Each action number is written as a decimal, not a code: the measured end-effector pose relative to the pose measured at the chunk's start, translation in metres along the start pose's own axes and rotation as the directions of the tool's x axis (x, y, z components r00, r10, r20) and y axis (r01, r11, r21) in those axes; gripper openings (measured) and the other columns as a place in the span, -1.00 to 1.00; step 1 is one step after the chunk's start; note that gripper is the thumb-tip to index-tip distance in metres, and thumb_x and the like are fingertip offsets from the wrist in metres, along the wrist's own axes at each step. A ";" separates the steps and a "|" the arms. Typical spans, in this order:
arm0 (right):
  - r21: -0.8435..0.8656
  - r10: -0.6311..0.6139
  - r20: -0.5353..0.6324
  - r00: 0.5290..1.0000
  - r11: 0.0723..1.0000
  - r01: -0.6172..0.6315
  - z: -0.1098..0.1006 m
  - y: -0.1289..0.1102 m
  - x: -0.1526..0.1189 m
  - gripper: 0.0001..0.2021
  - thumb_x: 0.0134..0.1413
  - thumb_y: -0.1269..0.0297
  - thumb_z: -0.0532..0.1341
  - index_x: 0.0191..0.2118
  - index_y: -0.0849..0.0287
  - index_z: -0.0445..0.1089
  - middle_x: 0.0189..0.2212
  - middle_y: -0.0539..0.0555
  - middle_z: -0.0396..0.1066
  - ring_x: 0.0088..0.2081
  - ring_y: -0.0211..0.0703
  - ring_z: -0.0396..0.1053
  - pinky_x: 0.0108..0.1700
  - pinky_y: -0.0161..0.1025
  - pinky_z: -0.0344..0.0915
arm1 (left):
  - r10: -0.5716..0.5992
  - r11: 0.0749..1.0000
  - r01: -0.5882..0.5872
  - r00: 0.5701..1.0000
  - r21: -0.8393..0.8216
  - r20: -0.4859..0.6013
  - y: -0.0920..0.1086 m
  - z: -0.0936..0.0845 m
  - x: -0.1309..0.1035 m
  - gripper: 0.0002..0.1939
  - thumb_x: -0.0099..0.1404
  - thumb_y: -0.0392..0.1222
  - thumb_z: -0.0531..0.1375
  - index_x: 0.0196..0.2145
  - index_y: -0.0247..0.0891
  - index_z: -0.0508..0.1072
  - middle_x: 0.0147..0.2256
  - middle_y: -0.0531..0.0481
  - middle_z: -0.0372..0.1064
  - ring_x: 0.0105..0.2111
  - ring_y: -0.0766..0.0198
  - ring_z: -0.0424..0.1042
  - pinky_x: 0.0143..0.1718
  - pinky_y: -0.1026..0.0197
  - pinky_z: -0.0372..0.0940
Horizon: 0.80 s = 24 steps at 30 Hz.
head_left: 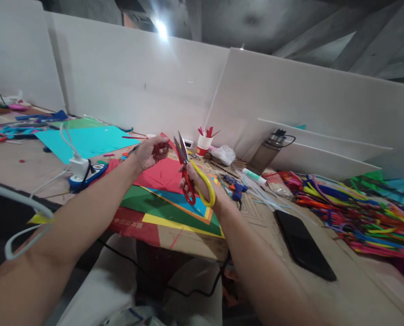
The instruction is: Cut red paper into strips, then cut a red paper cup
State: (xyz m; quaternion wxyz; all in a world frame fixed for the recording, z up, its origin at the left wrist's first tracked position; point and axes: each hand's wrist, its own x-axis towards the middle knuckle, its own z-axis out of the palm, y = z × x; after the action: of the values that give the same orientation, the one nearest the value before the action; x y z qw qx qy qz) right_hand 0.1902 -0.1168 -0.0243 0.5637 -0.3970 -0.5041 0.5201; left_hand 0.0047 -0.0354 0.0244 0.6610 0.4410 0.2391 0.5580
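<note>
Pinched in my left hand [152, 151] is a strip of red paper [169, 142], its free part curving toward the scissors. My right hand [188, 179] grips scissors [182, 154] with one yellow and one red handle loop. Their blades point up and stand slightly apart, close by the red strip; whether they touch it I cannot tell. Under both hands lie sheets of coloured paper: a red sheet [157, 175] on top, with green [134, 199], blue, orange and yellow sheets below.
A paper cup [204, 142] with red sticks stands at the back, near a grey bottle [268, 149]. To the right are a blue glue gun [237, 188], a glue stick [254, 175], a black phone [303, 244] and many pipe cleaners [364, 217]. A power strip [86, 176] lies left.
</note>
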 end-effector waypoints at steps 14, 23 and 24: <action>0.068 -0.115 -0.017 0.993 0.991 0.116 0.001 0.000 0.009 -0.51 -0.17 0.04 0.39 -0.16 0.06 0.22 -0.44 -0.08 0.42 -0.64 -0.39 0.24 -0.63 -0.41 0.24 | -0.082 0.996 0.084 0.996 -0.040 0.046 -0.003 0.002 -0.003 -0.84 -0.05 -0.39 0.23 -0.59 -0.32 0.25 -0.69 0.15 0.07 -0.73 0.52 0.08 -0.77 0.44 -0.14; -0.008 -0.156 -0.023 0.987 0.988 0.156 0.004 0.000 0.009 -0.52 -0.23 0.22 0.39 -0.14 0.09 0.22 -0.57 -0.17 0.29 -0.67 -0.39 0.19 -0.67 -0.42 0.15 | -0.187 0.982 0.183 0.976 0.049 0.108 -0.019 0.011 -0.007 -0.83 0.01 -0.35 0.25 -0.58 -0.34 0.28 -0.68 0.14 0.09 -0.72 0.52 0.10 -0.76 0.44 -0.10; -0.014 -0.154 -0.033 0.988 0.988 0.153 0.004 0.000 0.010 -0.52 -0.23 0.23 0.38 -0.14 0.10 0.21 -0.58 -0.18 0.27 -0.67 -0.38 0.19 -0.68 -0.42 0.14 | -0.188 0.982 0.182 0.975 0.058 0.115 -0.020 0.012 -0.007 -0.81 0.01 -0.34 0.26 -0.59 -0.33 0.27 -0.68 0.14 0.08 -0.72 0.52 0.09 -0.76 0.45 -0.10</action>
State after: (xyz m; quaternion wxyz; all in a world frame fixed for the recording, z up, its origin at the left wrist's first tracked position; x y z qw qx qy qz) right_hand 0.1854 -0.1077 -0.0220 0.6084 -0.3690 -0.5264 0.4655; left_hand 0.0229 -0.0458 0.0124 0.7126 0.4650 0.2521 0.4608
